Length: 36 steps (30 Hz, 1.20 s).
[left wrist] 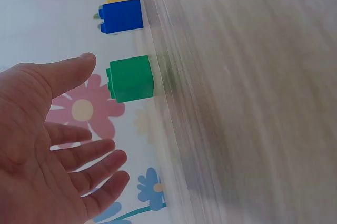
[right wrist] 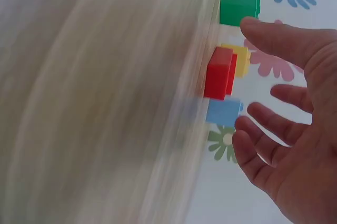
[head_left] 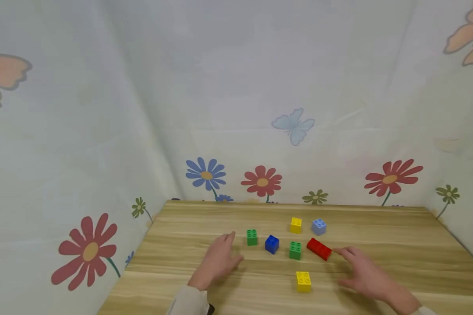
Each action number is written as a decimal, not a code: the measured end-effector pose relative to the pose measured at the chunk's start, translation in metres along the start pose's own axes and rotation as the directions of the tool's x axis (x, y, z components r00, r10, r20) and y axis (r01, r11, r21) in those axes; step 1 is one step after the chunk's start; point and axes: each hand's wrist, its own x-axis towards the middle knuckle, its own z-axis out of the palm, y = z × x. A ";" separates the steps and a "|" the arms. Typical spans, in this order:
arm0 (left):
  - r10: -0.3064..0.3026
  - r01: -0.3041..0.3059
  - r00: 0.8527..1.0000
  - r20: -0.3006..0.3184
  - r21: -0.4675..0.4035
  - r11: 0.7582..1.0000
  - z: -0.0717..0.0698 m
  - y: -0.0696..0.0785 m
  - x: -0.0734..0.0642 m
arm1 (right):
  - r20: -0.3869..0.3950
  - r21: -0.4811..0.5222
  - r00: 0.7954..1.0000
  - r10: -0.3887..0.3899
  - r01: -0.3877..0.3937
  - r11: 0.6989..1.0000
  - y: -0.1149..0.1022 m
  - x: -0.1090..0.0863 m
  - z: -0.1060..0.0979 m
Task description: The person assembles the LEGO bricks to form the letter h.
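My left hand (head_left: 217, 259) hovers over the table's left part, thumb spread from the fingers and holding nothing. Nearest to it is a green brick (head_left: 252, 237), which also shows beyond the thumb in the left wrist view. On the other side, my right hand (head_left: 363, 274) is spread and holds nothing, its fingertips close to a long red brick (head_left: 319, 249). Between the hands lie a dark blue brick (head_left: 272, 244) and a second green brick (head_left: 295, 250). A yellow brick (head_left: 303, 281) sits nearer the front, left of the right hand.
Farther back stand another yellow brick (head_left: 296, 225) and a light blue brick (head_left: 319, 226). All the bricks rest apart on a wood-grain table (head_left: 205, 214). A pale curtain (head_left: 236, 87) printed with flowers and butterflies hangs behind and along the sides.
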 end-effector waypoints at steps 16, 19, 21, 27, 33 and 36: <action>0.026 -0.016 0.998 0.062 -0.156 0.988 0.012 0.007 0.035 | 0.162 0.109 0.974 -0.160 0.143 0.984 -0.031 0.012 0.006; 0.039 -0.030 0.998 0.051 -0.166 0.986 0.015 0.005 0.039 | 0.182 0.127 0.966 -0.181 0.160 0.979 -0.036 0.016 0.009; 0.034 -0.025 0.998 0.052 -0.170 0.985 0.017 0.004 0.042 | 0.195 0.142 0.963 -0.184 0.158 0.977 -0.039 0.018 0.012; 0.024 -0.014 0.998 0.057 -0.173 0.985 0.024 0.004 0.049 | 0.222 0.168 0.957 -0.188 0.153 0.974 -0.045 0.022 0.022; 0.004 0.013 0.998 0.066 -0.257 0.966 0.028 0.007 0.053 | 0.226 0.176 0.951 -0.213 0.175 0.969 -0.047 0.025 0.030; 0.005 0.015 0.998 0.068 -0.289 0.957 0.029 0.007 0.055 | 0.222 0.181 0.950 -0.222 0.183 0.966 -0.048 0.025 0.032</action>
